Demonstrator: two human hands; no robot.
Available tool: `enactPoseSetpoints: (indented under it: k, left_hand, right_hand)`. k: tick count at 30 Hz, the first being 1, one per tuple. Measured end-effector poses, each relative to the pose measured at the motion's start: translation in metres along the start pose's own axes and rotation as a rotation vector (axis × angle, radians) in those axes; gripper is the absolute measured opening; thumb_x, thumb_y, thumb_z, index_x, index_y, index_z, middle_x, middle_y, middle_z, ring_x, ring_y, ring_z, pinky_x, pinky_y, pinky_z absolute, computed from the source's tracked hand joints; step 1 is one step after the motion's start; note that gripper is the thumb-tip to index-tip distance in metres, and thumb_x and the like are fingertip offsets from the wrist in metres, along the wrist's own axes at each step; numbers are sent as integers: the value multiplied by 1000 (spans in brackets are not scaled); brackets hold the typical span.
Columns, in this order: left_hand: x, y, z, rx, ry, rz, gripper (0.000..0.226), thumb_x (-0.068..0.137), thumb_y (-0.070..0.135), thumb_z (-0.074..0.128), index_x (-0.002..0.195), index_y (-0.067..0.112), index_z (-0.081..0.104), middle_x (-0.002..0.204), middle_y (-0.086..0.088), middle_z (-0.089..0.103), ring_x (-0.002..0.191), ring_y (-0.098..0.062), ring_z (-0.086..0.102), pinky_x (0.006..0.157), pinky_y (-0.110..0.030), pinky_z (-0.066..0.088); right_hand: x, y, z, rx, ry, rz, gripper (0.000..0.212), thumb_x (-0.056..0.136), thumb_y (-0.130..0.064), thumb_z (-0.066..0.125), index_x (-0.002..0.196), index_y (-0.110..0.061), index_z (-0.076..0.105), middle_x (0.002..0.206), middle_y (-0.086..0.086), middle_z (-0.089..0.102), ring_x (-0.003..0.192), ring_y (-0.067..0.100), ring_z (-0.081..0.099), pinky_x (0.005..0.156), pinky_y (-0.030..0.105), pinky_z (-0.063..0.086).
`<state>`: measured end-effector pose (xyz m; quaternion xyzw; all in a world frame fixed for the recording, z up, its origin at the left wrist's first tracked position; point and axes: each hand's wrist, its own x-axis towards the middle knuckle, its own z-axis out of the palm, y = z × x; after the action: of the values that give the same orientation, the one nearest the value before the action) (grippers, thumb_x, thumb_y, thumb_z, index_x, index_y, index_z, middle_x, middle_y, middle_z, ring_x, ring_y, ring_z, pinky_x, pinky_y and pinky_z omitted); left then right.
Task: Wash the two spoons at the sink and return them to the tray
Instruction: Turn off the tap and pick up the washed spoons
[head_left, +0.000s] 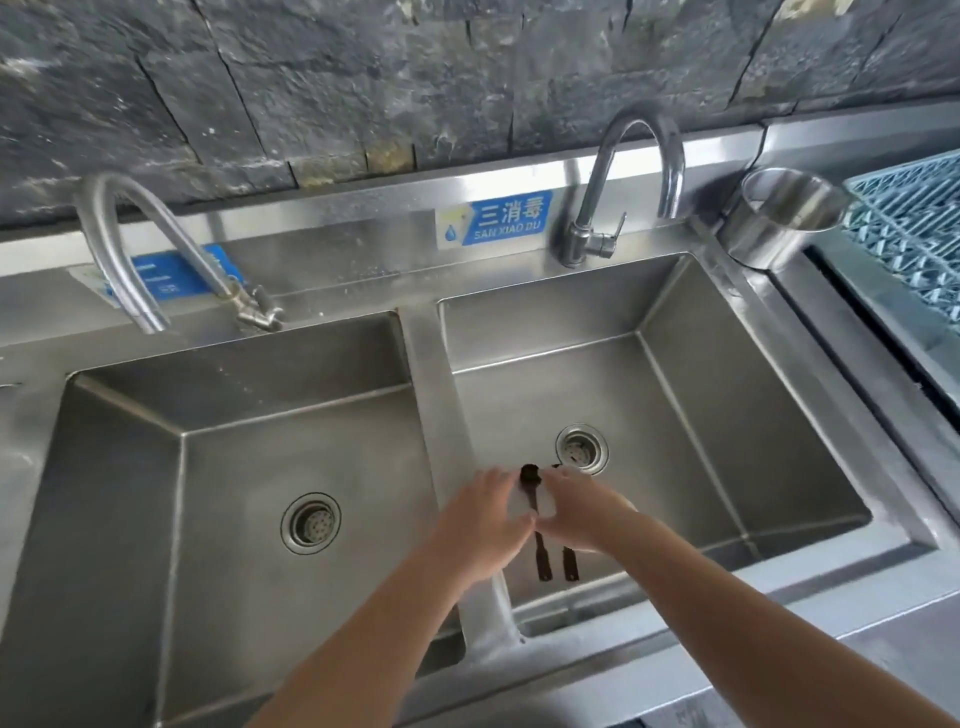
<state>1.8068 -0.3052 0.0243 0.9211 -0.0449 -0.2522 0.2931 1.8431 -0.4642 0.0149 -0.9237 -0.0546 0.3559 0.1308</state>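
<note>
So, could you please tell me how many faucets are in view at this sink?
2. A flexible-hose faucet stands behind the left basin; a chrome gooseneck faucet stands behind the right basin. More may lie outside the view.

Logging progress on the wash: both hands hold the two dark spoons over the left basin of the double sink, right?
Not quite. The head view shows the left hand and right hand holding the two dark spoons over the right basin of the double sink, near its drain, not the left one.

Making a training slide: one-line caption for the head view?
Both hands, left hand and right hand, hold two dark spoons over the right sink basin.
</note>
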Motion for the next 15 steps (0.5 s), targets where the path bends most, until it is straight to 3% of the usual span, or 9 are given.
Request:
enactPoseSetpoints:
  k: [6,10,13,15]
  left_hand:
    - [56,37,71,-135,-130,-167,63,95,36,47,151,17,23,156,-8,33,142,-25,32,113,-36,27]
    - [89,31,116,-259,-190,-424,67,93,36,47,151,17,20,155,-13,31,138,-31,39,113,-40,34]
    - [117,22,145,-355,-143,-538,47,90,33,46,134,15,46,131,-15,57,112,-33,60,96,-44,51]
    - [136,11,164,-377,-82,-578,35,89,33,49,119,15,56,117,-12,64,107,-32,61,91,-40,51]
  right_hand:
    - [41,77,2,89,-96,71,47,70,-39,62,115,-25,57,114,3,66,99,23,62,84,39,53]
    - [77,106,29,239,-182,161,51,79,-31,65,125,-10,54,122,16,62,95,26,64,79,33,52]
    - [109,122,54,349,-230,215,48,86,-24,63,128,-5,52,128,18,59,111,30,60,85,31,48]
    - [129,136,69,390,-252,260,46,87,-24,63,127,-5,53,128,17,60,115,29,58,84,28,45]
